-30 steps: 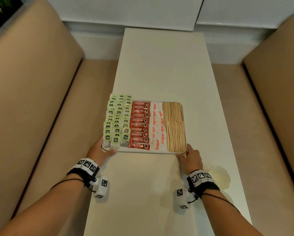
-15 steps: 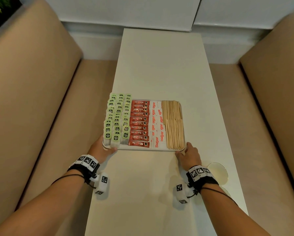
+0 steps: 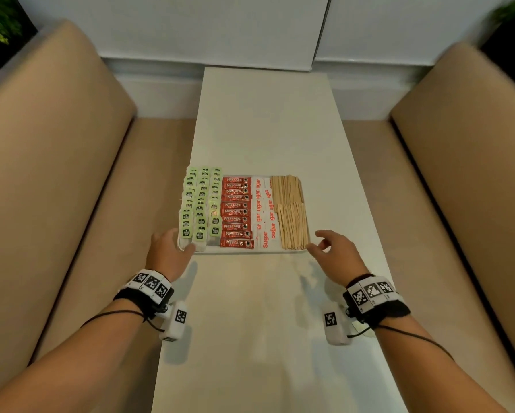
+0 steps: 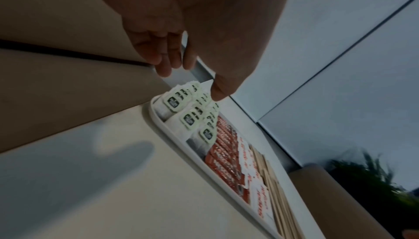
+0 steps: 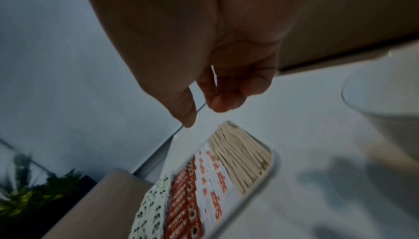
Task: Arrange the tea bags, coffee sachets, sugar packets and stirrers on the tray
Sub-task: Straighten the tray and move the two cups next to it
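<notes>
We are lifting both hands off the tray since a moment ago: left grip and right grip hanging loose, holding nothing. Ten coffee sachets are lying beside three columns of tea bags, sugar packets and stirrers, mid-desk.

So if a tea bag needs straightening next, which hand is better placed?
Left. The left hand is at the tray's corner beside the tea bags; the right hand hovers by the stirrers.
</notes>
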### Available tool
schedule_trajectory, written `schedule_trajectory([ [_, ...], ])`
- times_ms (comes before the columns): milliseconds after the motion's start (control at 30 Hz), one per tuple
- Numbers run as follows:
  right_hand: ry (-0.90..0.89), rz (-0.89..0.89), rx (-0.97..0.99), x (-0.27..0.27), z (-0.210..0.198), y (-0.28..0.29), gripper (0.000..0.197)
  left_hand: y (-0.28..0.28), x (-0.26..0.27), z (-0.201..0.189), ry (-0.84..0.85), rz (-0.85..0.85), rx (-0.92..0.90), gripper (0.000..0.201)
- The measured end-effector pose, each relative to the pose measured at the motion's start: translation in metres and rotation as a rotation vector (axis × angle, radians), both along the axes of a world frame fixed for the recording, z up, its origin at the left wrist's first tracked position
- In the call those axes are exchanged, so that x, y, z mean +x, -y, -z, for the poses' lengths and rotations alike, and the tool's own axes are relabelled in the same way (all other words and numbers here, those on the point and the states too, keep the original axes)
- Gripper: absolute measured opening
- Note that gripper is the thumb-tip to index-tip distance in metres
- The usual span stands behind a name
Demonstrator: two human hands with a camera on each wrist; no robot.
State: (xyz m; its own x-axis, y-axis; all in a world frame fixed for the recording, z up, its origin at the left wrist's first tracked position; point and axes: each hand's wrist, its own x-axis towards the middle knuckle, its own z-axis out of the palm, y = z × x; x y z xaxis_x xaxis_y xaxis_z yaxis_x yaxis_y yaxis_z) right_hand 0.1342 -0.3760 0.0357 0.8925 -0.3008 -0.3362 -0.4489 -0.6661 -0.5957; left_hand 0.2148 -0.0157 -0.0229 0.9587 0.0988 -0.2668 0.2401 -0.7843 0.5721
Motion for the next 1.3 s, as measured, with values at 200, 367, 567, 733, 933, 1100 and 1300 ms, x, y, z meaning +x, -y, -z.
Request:
schedule_trajectory([
  [200, 0.082, -0.086, -0.027, -0.029, -0.036, 0.026, 0.044, 0.031, -0.021, -0.024, 0.001, 0.246, -0.142, 0.035],
  [367, 0.089, -0.107, -0.081, -0.051, -0.040, 0.062, 0.040, 0.077, -0.050, -0.036, -0.022, 0.417, -0.201, 0.030],
  [567, -0.036, -0.128, -0.169, -0.083, -0.016, 0.110, 0.024, 0.145, -0.095, -0.039, -0.080, 0.554, -0.200, 0.035],
  [733, -0.208, -0.190, -0.175, -0.111, 0.012, 0.135, 0.019, 0.200, -0.134, -0.023, -0.177, 0.594, -0.198, 0.044],
  [933, -0.338, -0.289, -0.171, -0.124, 0.033, 0.139, 0.037, 0.251, -0.166, -0.003, -0.255, 0.630, -0.155, 0.066],
  [1100, -0.319, -0.324, -0.140, -0.124, 0.035, 0.137, 0.028, 0.277, -0.185, 0.006, -0.288, 0.638, -0.187, 0.094],
  [1300, -0.255, -0.357, -0.008, -0.123, 0.027, 0.130, 0.029, 0.292, -0.197, 0.006, -0.185, 0.599, -0.299, 0.080],
])
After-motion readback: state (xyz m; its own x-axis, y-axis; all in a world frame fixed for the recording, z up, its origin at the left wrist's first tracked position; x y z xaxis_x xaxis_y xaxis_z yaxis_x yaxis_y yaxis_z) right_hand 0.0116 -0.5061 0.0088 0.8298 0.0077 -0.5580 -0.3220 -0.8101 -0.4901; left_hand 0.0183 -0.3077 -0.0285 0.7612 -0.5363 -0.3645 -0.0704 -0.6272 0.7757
